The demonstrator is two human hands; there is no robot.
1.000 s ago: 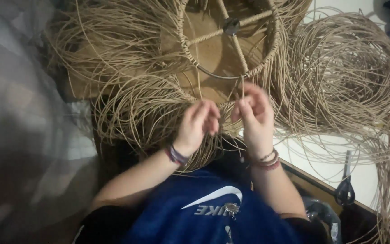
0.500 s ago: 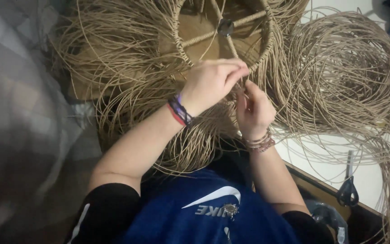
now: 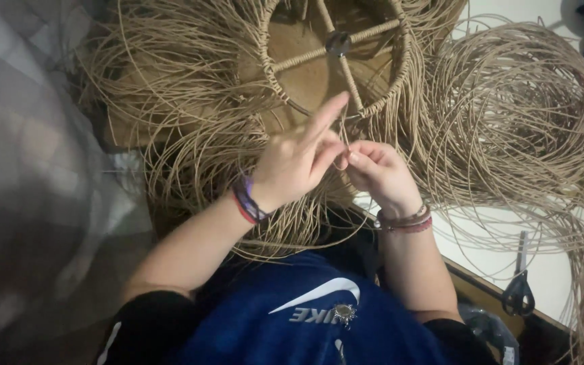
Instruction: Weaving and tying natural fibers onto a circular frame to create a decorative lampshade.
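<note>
A round wicker frame (image 3: 403, 67) with wrapped spokes and a dark hub (image 3: 338, 42) lies in front of me, with long tan rattan strands (image 3: 190, 155) fanning out from its rim. My left hand (image 3: 295, 162) is just below the rim, its index finger stretched toward the rim and its thumb and other fingers pinched on a thin rattan strand (image 3: 345, 138). My right hand (image 3: 376, 169) touches it fingertip to fingertip and pinches the same strand. Both wrists wear bracelets.
A big loose coil of rattan (image 3: 528, 115) lies to the right on a white table (image 3: 555, 270). Dark-handled scissors (image 3: 518, 290) rest near the table's front edge. Grey checked fabric (image 3: 28, 169) fills the left side.
My left hand reached up to the frame's rim, then drew back a little with its index finger now stretched out. My right hand shifted slightly and stayed against it.
</note>
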